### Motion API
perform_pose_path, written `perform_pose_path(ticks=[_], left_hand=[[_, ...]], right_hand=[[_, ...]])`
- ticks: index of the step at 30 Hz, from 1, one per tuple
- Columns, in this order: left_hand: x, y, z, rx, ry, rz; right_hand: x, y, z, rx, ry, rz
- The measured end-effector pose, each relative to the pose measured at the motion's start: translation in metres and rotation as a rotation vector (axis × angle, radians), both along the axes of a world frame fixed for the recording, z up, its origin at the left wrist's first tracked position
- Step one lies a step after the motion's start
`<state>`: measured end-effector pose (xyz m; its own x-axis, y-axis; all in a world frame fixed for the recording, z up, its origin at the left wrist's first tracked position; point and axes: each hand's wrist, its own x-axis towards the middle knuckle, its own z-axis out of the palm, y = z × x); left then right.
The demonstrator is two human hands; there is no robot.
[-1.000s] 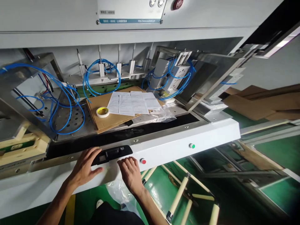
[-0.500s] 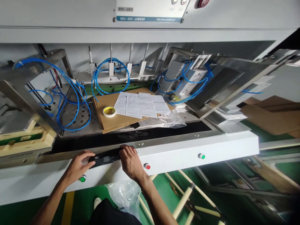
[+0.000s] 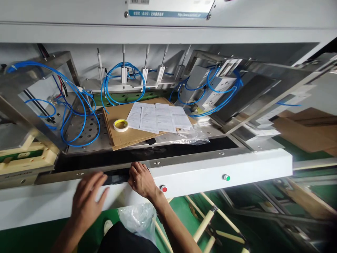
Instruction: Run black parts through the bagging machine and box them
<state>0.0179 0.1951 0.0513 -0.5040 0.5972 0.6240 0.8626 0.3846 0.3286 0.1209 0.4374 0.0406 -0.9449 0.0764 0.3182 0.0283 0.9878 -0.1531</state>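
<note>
A long black piece (image 3: 118,178) with a glossy patch lies along the front ledge of the machine; its exact kind does not show. My right hand (image 3: 140,179) has its fingers curled over the piece's right end and hides that end. My left hand (image 3: 88,201) is slightly blurred, its thumb apart from the fingers, close to the left end of the piece, with nothing seen in it. Behind the ledge, a roll of tape (image 3: 120,125) and several printed sheets (image 3: 158,117) rest on stacked cardboard (image 3: 117,138).
Red (image 3: 163,188) and green (image 3: 226,177) buttons sit on the white front panel (image 3: 195,179). Blue air hoses (image 3: 105,88) coil over the metal bed. A clear plastic bag (image 3: 138,219) hangs below the panel, near a frame of cream tubes (image 3: 205,225).
My left hand has let go of the black piece's left end and moved down toward me. My right hand stays on its right end, fingers more curled. The view has shifted slightly.
</note>
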Motion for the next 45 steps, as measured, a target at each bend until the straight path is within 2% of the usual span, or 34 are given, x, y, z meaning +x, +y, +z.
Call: perform_pose_path(ticks=[2, 3, 8, 11, 15, 19, 22, 25, 29, 34, 40, 45], left_hand=[[0.017, 0.015, -0.008, -0.156, 0.129, -0.158], [0.021, 0.022, -0.015, -0.216, 0.166, -0.183], [0.006, 0.040, -0.052, -0.333, 0.199, -0.114], [-0.005, 0.038, -0.059, -0.361, 0.203, -0.120], [-0.008, 0.033, -0.051, -0.384, 0.140, -0.178], [-0.014, 0.034, -0.027, -0.463, -0.023, -0.276], [-0.023, 0.040, -0.008, -0.513, -0.147, -0.395], [-0.031, 0.045, 0.002, -0.438, -0.134, -0.422], [-0.032, 0.045, -0.001, -0.330, -0.062, -0.333], [-0.028, 0.039, -0.015, -0.278, -0.017, -0.226], [-0.030, 0.040, -0.026, -0.336, -0.070, -0.247], [-0.036, 0.041, -0.029, -0.360, -0.112, -0.288]], right_hand=[[0.000, -0.001, -0.001, 0.000, -0.006, -0.008], [0.000, -0.002, -0.002, -0.001, -0.008, -0.012], [0.001, -0.002, 0.003, -0.015, -0.005, -0.016], [0.009, -0.004, 0.012, -0.029, 0.041, -0.054], [0.028, -0.018, 0.013, -0.046, 0.184, -0.037], [0.038, -0.031, 0.001, 0.063, 0.204, 0.036], [0.029, -0.029, 0.003, 0.070, 0.114, 0.033], [0.015, -0.023, 0.017, 0.040, -0.061, 0.048], [-0.002, -0.016, 0.034, 0.016, -0.154, 0.003], [-0.017, -0.013, 0.035, -0.030, -0.223, -0.029], [-0.027, -0.011, 0.025, -0.052, -0.272, -0.043], [-0.023, -0.014, 0.024, -0.060, -0.242, -0.064]])
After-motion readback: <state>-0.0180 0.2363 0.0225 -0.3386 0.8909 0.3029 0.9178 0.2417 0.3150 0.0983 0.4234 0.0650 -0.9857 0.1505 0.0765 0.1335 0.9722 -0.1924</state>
